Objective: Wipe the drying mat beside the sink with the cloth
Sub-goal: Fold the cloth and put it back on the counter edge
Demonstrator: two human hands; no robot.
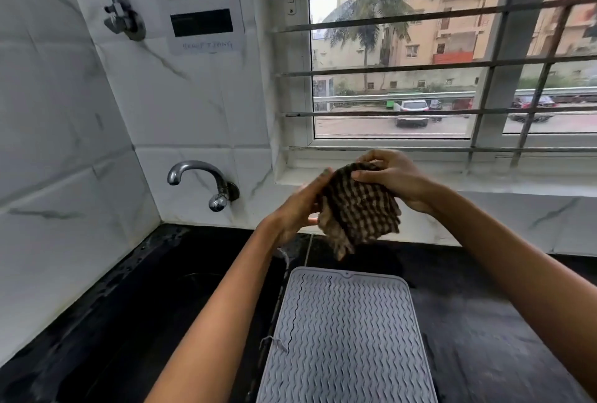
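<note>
Both hands hold a checked cloth in the air before a barred window. The left hand cups its left edge; the right hand pinches its top, fingers closed on the fabric. The cloth appears folded or bunched. Below the grip, well apart from it, a grey ridged mat lies on the dark counter, just right of the sink.

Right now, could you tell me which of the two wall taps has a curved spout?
The lower tap, just above the sink, has the curved spout; the upper tap, beside the taped paper, is a stubby valve without one.
</note>
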